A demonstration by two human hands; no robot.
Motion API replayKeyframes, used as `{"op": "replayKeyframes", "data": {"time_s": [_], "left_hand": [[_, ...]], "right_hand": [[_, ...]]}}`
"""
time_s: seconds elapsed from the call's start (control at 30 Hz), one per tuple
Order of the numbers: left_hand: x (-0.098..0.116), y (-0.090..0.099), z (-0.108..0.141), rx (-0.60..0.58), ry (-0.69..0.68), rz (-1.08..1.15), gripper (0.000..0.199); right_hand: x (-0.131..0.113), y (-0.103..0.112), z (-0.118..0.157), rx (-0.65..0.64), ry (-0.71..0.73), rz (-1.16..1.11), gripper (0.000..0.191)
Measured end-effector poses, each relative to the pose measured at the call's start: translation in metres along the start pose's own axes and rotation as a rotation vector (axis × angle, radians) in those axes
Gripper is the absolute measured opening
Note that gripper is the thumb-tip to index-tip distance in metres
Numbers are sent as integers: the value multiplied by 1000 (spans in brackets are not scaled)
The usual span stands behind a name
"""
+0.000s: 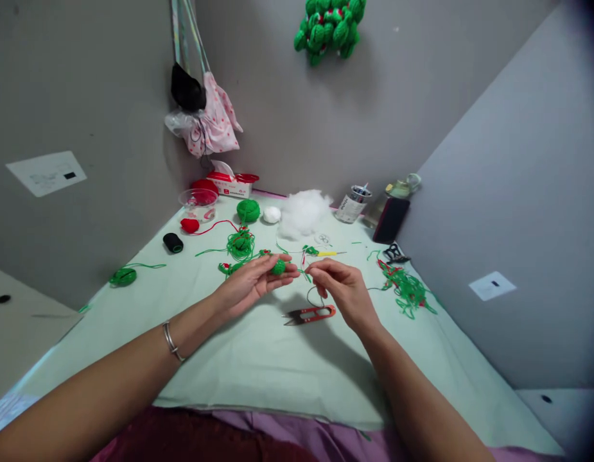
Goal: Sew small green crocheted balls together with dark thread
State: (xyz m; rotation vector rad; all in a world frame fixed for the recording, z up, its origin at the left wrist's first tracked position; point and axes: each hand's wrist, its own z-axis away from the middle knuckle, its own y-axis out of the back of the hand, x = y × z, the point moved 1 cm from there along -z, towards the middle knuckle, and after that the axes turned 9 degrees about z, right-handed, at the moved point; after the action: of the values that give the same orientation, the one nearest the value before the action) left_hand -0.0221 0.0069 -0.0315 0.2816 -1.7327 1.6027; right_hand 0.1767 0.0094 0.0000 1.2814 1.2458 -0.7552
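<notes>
My left hand (251,282) is turned palm up, with a small green crocheted piece (278,267) held between thumb and fingers. To its right, my right hand (342,285) pinches thumb and forefinger together; what is between the tips is too small to make out. A thin dark thread (310,298) loops beneath the right fingers. Below them, orange-handled thread snips (318,313) lie on the cloth, blades pointing left. Just beyond the hands are a yellow-handled crochet hook (327,253) and a tangle of green yarn (240,244).
White stuffing (304,213), a green yarn ball (248,210) and a clear tub (199,206) stand at the back. A pen tin (353,204) and propped phone (392,219) are back right. Green-red yarn pieces (410,292) lie right; a black thread spool (173,242) lies left.
</notes>
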Motion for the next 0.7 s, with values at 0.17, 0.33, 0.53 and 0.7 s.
{"op": "replayKeyframes", "data": {"time_s": [0.17, 0.33, 0.53, 0.7], "left_hand": [[-2, -3, 1, 19, -9, -117, 26], [-3, -8, 5, 31, 108, -141, 29], [-7, -15, 9, -177, 239, -296, 30], [-7, -9, 9, -196, 287, -423, 31]], "right_hand": [[0, -11, 5, -133, -38, -33, 26], [-2, 0, 1, -140, -49, -202, 27], [-8, -2, 0, -252, -70, -343, 24], [-10, 35, -12, 28, -5, -343, 25]]}}
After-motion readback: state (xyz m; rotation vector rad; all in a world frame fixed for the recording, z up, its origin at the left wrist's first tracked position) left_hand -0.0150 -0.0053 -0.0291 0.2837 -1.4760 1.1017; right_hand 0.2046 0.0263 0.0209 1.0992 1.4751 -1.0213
